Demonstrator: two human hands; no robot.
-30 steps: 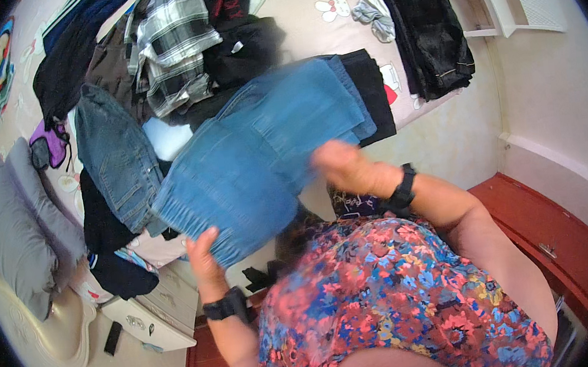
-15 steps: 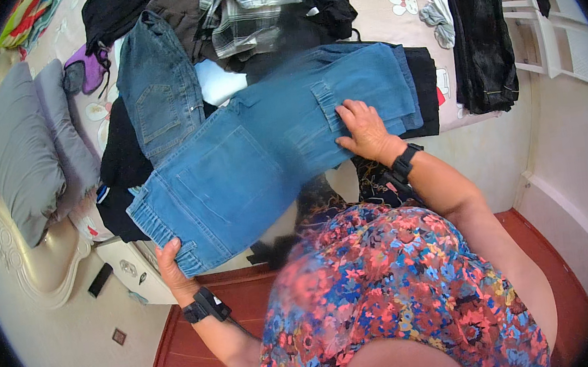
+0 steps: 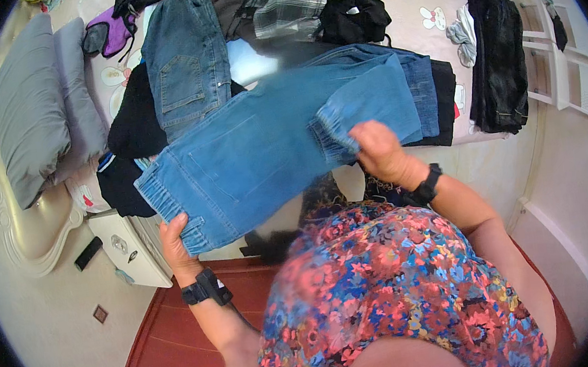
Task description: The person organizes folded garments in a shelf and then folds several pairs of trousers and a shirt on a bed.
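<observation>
A pair of blue jeans (image 3: pixel 235 164) with a gathered elastic waistband lies stretched across the near edge of the bed, one leg folded back. My left hand (image 3: pixel 177 244) pinches the waistband at its lower corner, thumb on top. At the other end, my right hand (image 3: pixel 383 152) is closed on the jeans' elastic cuff, which is slightly raised and bent over. My right fingertips are partly hidden and a little blurred. Under the far end of the jeans are darker blue denim (image 3: pixel 424 93) and a black garment (image 3: pixel 446 105).
Darker jeans (image 3: pixel 186 59), a plaid shirt (image 3: pixel 291 7) and black clothes (image 3: pixel 356 18) are heaped farther back. Folded black trousers (image 3: pixel 496 58) lie at the right bed edge by a white rack (image 3: pixel 538 39). Grey pillows (image 3: pixel 32 113) lean left, above a white nightstand (image 3: pixel 131 252).
My right hand, which lay flat on the jeans with fingers spread, has closed on the cuff and folded it over. My left hand keeps its hold on the waistband. The view has shifted.
</observation>
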